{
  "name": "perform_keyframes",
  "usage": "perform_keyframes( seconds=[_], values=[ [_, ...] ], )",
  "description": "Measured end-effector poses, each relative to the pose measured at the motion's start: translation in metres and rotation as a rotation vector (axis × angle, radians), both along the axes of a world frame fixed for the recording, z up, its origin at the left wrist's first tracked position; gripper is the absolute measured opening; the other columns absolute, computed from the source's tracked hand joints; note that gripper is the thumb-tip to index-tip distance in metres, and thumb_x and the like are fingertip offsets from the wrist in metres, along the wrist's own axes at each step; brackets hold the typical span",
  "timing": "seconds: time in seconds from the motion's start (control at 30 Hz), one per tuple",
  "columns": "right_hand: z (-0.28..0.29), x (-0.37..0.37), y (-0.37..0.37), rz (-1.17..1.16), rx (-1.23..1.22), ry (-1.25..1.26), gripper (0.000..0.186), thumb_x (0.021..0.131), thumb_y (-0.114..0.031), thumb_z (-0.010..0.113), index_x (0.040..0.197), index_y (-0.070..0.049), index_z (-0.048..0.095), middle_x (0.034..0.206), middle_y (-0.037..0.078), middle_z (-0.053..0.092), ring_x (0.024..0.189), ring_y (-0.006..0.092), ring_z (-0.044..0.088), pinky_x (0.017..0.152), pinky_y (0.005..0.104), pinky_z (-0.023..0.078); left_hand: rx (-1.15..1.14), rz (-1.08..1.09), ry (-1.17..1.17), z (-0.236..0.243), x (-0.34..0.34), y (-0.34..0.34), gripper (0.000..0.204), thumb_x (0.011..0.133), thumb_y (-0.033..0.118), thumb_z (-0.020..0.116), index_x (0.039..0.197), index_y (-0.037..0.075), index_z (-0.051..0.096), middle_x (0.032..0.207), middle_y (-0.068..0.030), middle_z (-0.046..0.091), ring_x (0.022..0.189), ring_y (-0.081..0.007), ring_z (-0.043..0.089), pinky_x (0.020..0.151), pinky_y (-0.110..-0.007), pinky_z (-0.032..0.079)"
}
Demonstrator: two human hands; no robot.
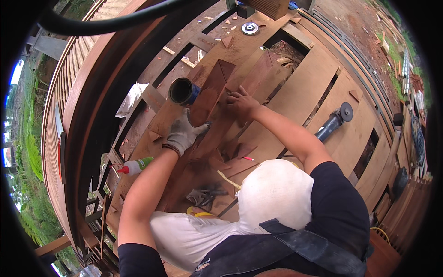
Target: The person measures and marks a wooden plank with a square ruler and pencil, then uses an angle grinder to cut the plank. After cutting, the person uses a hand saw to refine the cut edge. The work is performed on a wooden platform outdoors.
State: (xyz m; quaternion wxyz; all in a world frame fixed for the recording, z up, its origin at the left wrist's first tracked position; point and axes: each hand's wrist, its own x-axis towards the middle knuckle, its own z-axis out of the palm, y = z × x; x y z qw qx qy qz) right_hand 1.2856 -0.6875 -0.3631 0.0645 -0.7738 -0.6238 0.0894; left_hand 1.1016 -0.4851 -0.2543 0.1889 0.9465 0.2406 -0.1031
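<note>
My left hand wears a pale knitted glove and grips the lower end of a reddish-brown wooden piece; some fingertips are hidden. My bare right hand has its fingers curled on the right edge of that wood. An open can with a dark inside and blue side stands just left of the wood, above my gloved hand. A white-and-green bottle with a red tip lies beside my left forearm. A red pencil and small wood offcuts lie below the wood.
An angle grinder lies on slatted boards with open gaps at the right. A round disc lies at the top among scraps. A curved slatted railing runs along the left. A black cable crosses the upper left.
</note>
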Motion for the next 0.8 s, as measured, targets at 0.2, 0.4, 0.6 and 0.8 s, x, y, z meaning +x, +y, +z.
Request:
perform_keyframes(
  seconds=[0.2,0.4,0.6,0.8],
  values=[
    [-0.023,0.068,-0.024,-0.214,0.001,-0.028,0.064,0.072,-0.011,0.073,0.133,-0.024,0.062,0.129,0.003,0.055,0.132,0.0252,0.046,0.118,0.0631,0.022,-0.061,0.014,0.039,-0.017,0.001,0.003,0.113,0.073,0.069,0.077,0.148,-0.009,0.041,0.136,-0.0336,0.057,0.126,-0.0431,0.058,0.105,-0.045,0.047],
    [-0.042,0.072,-0.016,-0.196,0.041,0.051,0.066,0.073,-0.004,0.064,0.136,-0.021,0.060,0.138,0.004,0.052,0.140,0.0267,0.040,0.117,0.0601,0.025,-0.034,-0.002,0.054,-0.027,0.006,-0.005,0.111,0.075,0.069,0.076,0.147,-0.008,0.041,0.134,-0.0326,0.059,0.126,-0.0422,0.058,0.104,-0.045,0.048],
    [0.018,0.034,-0.019,-0.267,0.391,0.274,0.042,0.075,-0.004,0.062,0.116,-0.011,0.071,0.108,0.012,0.069,0.108,0.0316,0.064,0.095,0.0436,0.050,-0.041,-0.052,0.162,-0.039,0.000,0.002,0.109,0.077,0.066,0.074,0.152,-0.003,0.035,0.133,-0.0298,0.060,0.126,-0.0398,0.060,0.104,-0.045,0.048],
    [0.290,0.043,-0.030,-0.184,1.055,0.262,0.008,0.085,0.000,0.064,0.092,0.001,0.069,0.079,0.012,0.069,0.073,0.0181,0.068,0.067,0.0287,0.053,-0.012,-0.068,0.291,-0.031,-0.002,-0.002,0.109,0.073,0.063,0.078,0.149,-0.004,0.037,0.131,-0.0292,0.062,0.123,-0.0415,0.061,0.102,-0.046,0.050]
  ],
)
